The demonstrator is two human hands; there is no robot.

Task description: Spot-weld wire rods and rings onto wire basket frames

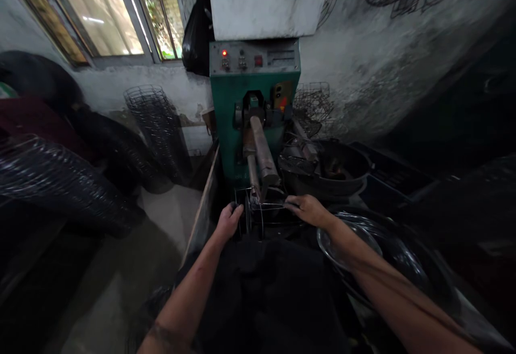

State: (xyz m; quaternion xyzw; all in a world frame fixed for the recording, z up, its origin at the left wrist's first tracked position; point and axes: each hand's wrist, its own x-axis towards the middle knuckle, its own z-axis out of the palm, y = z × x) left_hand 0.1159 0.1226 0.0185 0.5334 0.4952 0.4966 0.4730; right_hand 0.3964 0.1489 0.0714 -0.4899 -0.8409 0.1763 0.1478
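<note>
With the left hand (229,219) closed on the wire frame (262,220) between the hands and the right hand (304,209) pinching what looks like a crosswire (274,204), keep both steady against the electrode arms (264,152) just beyond.

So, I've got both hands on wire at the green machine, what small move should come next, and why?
Probably nudge the right hand slightly to line the thin wire up with the ends of the metal bars, the left hand steadying the wire frame. The thin wire reaches from the right hand toward those ends, but I can't tell whether it sits between them.
</note>
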